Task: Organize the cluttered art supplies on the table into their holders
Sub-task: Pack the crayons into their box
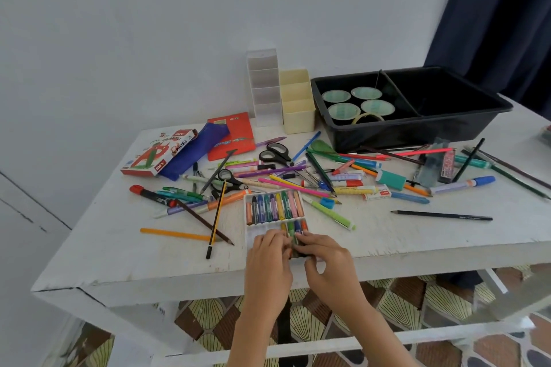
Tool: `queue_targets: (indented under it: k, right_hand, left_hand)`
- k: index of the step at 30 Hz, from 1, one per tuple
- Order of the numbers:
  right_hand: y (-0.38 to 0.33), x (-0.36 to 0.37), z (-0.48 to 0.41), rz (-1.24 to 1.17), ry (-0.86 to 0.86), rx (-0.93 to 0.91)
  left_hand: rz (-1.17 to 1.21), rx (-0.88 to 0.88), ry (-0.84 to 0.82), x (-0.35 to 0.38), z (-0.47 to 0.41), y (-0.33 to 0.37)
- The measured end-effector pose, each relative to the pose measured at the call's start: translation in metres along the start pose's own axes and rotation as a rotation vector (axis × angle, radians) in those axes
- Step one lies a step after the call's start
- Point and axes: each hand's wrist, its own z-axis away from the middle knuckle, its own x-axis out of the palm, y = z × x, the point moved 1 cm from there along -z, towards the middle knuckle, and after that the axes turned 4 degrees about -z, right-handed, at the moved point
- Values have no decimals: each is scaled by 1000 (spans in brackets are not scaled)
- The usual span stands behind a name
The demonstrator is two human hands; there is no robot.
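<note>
White table [387,244], pale wall [149,24]: left grip [268,259] and right grip [328,259] both pinch pastels [293,228] in a tray [256,234].

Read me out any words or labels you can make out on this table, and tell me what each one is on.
"OIL PASTELS": on the oil pastel box at the left of the table.
Red logo patches on the same box: too blurred to read.
Script on the red packet: blurred, unreadable.
Print on the small white box and on the pens and markers: too small to read.
</note>
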Motion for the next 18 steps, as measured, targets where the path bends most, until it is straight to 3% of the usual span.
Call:
queue_targets:
  k: [6, 9, 12, 18]
  right_hand:
    - [-5, -3, -1, 98, -111, -69]
    - [-7, -16, -5, 35, 40, 40]
    - [0, -44, -10, 12, 152, 124]
    - [42, -102, -21, 145, 196, 223]
  left_hand:
    - [-113, -2, -46, -4, -13, -1]
    - [-130, 6, 7, -6, -17, 10]
    - [35, -1, 130, 2, -24, 29]
    - [129, 107, 59, 29, -46, 82]
